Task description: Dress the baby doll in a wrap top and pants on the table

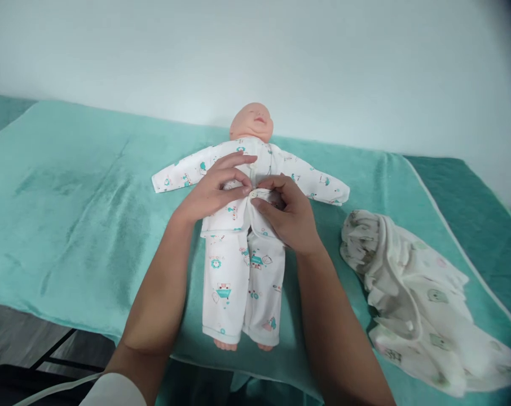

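Observation:
A baby doll [255, 121] lies on its back, arms spread, in a white printed shirt [228, 217] and matching trousers [224, 270]. At the middle of the shirt front, my left hand [217, 189] pinches the shirt's edge between thumb and index finger, its other fingers stretched over the chest. My right hand [291, 211] grips the other side of the shirt front beside a small button [254, 194]. The fingertips of both hands nearly meet there. Below the hands the shirt's lower front hangs slightly parted.
To the right lies a crumpled white printed cloth [424, 304]. A green blanket [82, 214] covers the surface under the doll, with a pale wall [255, 51] behind. At the lower left are a dark object [31, 386] and a pale cable [61, 388].

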{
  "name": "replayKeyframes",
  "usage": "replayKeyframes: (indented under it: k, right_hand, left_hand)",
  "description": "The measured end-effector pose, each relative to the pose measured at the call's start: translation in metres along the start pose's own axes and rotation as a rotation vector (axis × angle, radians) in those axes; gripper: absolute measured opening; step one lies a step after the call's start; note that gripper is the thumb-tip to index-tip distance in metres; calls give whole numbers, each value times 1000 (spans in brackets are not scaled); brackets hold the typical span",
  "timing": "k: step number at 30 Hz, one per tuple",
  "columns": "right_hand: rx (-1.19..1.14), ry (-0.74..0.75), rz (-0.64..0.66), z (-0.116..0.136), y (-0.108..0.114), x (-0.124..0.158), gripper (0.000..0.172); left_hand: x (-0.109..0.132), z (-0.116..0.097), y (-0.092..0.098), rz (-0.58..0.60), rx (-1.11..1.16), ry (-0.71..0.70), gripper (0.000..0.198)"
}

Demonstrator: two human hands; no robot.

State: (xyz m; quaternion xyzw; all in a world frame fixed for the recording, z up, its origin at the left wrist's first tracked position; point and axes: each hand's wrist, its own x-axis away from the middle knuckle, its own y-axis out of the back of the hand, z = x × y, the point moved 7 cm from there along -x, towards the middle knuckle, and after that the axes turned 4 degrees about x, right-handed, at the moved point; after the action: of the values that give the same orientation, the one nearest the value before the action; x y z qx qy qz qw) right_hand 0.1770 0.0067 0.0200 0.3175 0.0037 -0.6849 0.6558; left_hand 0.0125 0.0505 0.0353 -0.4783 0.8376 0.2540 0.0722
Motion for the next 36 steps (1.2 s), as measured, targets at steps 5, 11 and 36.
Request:
replayKeyframes:
  k: [5,11,36]
  right_hand:
    - [15,14,-12,-1,0,0,20]
    - [5,27,-10,-2,-1,0,20]
    - [-8,-40,-69,-3,-2,-1,22]
  left_hand:
    - [0,3,1,-5,30,-2,20]
    - [-1,6,1,3,31,-6,21]
    - [-1,7,0,21,26,11,24]
